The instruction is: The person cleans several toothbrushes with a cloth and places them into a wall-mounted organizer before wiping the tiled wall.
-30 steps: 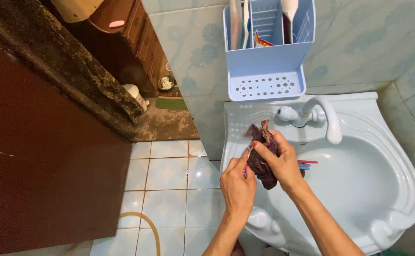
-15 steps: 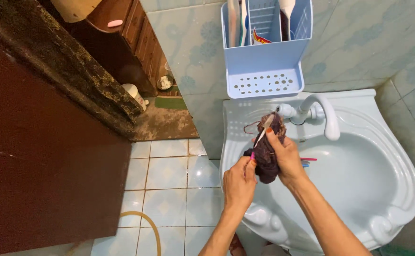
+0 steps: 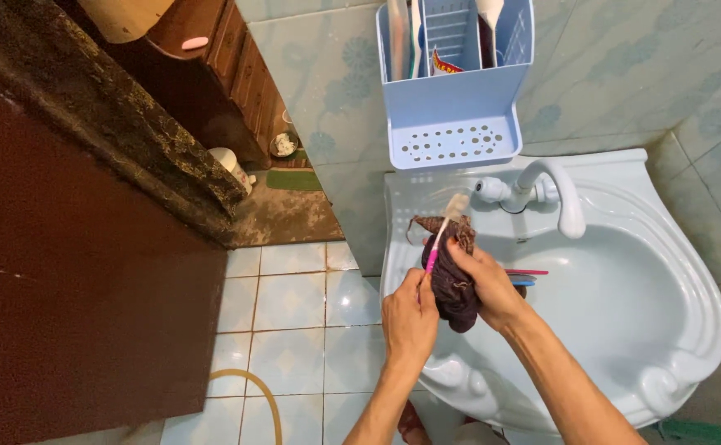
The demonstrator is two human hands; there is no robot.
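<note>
Gripping a pink toothbrush (image 3: 436, 244) by its handle, the left hand (image 3: 410, 317) angled the bristles up beyond the knuckles, while the right hand (image 3: 484, 284) clutched a dark rag (image 3: 451, 284) bunched against it over the sink (image 3: 624, 321). A wet handle could likely slip from those fingers. Half a second earlier, the brush lay flatter across the rag.

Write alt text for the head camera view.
Over a pale blue sink, the left hand holds a pink toothbrush against a dark purple cloth gripped by the right hand. A blue wall caddy hangs above the white tap.
</note>
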